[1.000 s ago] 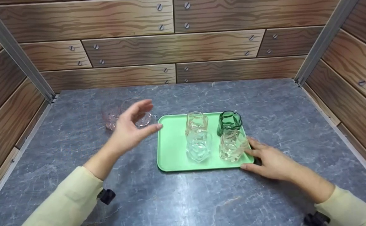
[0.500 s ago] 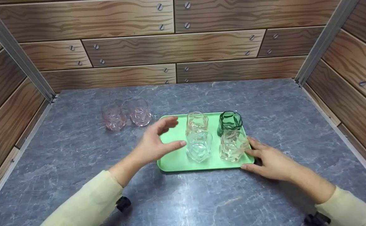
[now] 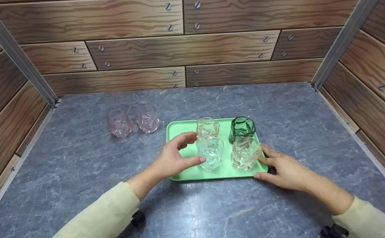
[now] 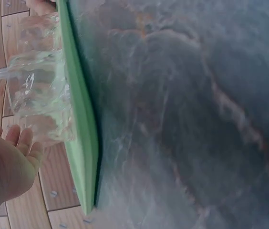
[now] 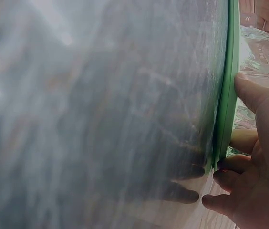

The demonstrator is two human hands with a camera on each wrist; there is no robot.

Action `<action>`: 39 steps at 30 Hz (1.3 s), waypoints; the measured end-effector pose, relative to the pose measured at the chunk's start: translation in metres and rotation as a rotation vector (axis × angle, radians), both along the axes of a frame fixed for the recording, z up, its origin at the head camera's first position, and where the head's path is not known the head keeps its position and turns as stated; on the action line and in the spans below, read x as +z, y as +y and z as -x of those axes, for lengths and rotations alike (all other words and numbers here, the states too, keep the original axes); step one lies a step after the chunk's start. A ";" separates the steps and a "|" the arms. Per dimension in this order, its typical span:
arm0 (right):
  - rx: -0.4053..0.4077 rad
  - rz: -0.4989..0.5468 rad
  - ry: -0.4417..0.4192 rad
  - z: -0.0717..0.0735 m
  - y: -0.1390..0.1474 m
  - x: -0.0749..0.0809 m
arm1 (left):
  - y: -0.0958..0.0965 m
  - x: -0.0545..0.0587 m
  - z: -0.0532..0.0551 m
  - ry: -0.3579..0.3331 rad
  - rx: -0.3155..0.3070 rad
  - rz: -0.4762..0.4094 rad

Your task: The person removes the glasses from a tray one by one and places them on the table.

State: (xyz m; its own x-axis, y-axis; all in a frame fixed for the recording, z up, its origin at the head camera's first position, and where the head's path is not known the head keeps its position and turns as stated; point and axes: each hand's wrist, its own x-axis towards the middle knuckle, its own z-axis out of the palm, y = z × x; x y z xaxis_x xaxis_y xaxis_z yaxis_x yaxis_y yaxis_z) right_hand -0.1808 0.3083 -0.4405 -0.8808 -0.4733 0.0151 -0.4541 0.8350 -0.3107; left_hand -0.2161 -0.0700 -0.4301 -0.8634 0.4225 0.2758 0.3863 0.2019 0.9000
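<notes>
One green tray lies on the grey tabletop in the head view, bearing a near-left clear glass, a pale peach glass behind it, a dark green glass and a near-right clear glass. Off the tray: a left pink glass and a right pink glass. Your left hand is at the near-left clear glass, thumb and fingers apart; you cannot tell contact. Risk: with the pale peach glass close behind, your fingertips could knock it. Your right hand lies beside the near-right clear glass; shifting those fingers might nudge it.

Left wrist view: your palm faces the glasses. Their transparent walls blend together, so a misjudged reach could cause a bump or slip.

Right wrist view: your thumb and fingers clamp the green tray at its near-right corner. Uneven pressure there would probably tilt or slide it, unsettling everything aboard.
</notes>
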 end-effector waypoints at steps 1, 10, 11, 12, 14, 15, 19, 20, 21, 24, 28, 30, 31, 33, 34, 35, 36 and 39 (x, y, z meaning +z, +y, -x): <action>0.000 0.000 0.001 0.000 0.000 0.000 | 0.001 -0.002 0.000 -0.002 0.000 -0.003; -0.001 0.001 0.004 0.000 -0.001 -0.001 | 0.014 -0.010 -0.004 -0.019 0.017 -0.010; -0.001 0.002 0.004 0.000 -0.001 -0.001 | 0.015 -0.010 -0.004 -0.023 0.020 -0.008; 0.000 0.003 0.003 0.000 -0.001 -0.001 | 0.015 -0.010 -0.004 -0.027 0.022 -0.005; 0.001 0.006 0.004 0.000 0.000 -0.001 | 0.016 -0.010 -0.005 -0.034 0.023 0.002; 0.002 0.008 0.005 0.000 0.000 -0.001 | 0.017 -0.010 -0.005 -0.038 0.023 0.005; 0.007 0.010 0.005 0.000 0.000 -0.001 | 0.018 -0.010 -0.003 -0.057 0.025 0.008; 0.007 0.010 0.004 0.000 0.000 -0.001 | 0.019 -0.011 -0.003 -0.064 0.025 0.008; 0.006 0.009 0.002 0.000 0.000 -0.001 | 0.019 -0.011 -0.003 -0.071 0.025 0.011; 0.003 0.006 0.000 0.000 0.000 -0.001 | 0.020 -0.011 -0.002 -0.089 0.027 0.020; -0.006 0.001 -0.003 0.000 0.000 -0.001 | 0.023 -0.012 -0.001 -0.096 0.023 0.027; -0.013 -0.004 -0.009 0.000 0.000 -0.001 | 0.025 -0.012 -0.001 -0.090 0.016 0.027; -0.016 -0.006 -0.011 0.000 0.000 -0.001 | 0.026 -0.012 -0.001 -0.086 0.011 0.027; -0.019 -0.010 -0.015 0.000 0.000 -0.001 | 0.029 -0.013 -0.002 -0.075 0.003 0.028; -0.020 -0.011 -0.016 -0.001 0.000 -0.001 | 0.030 -0.013 -0.002 -0.068 0.002 0.029; -0.022 -0.011 -0.019 0.000 0.000 -0.001 | 0.032 -0.014 -0.002 -0.066 0.002 0.032; -0.023 -0.011 -0.020 0.000 0.000 0.000 | 0.033 -0.014 -0.002 -0.061 0.004 0.033; -0.021 -0.009 -0.020 0.000 0.000 0.000 | 0.038 -0.015 -0.002 -0.052 0.012 0.042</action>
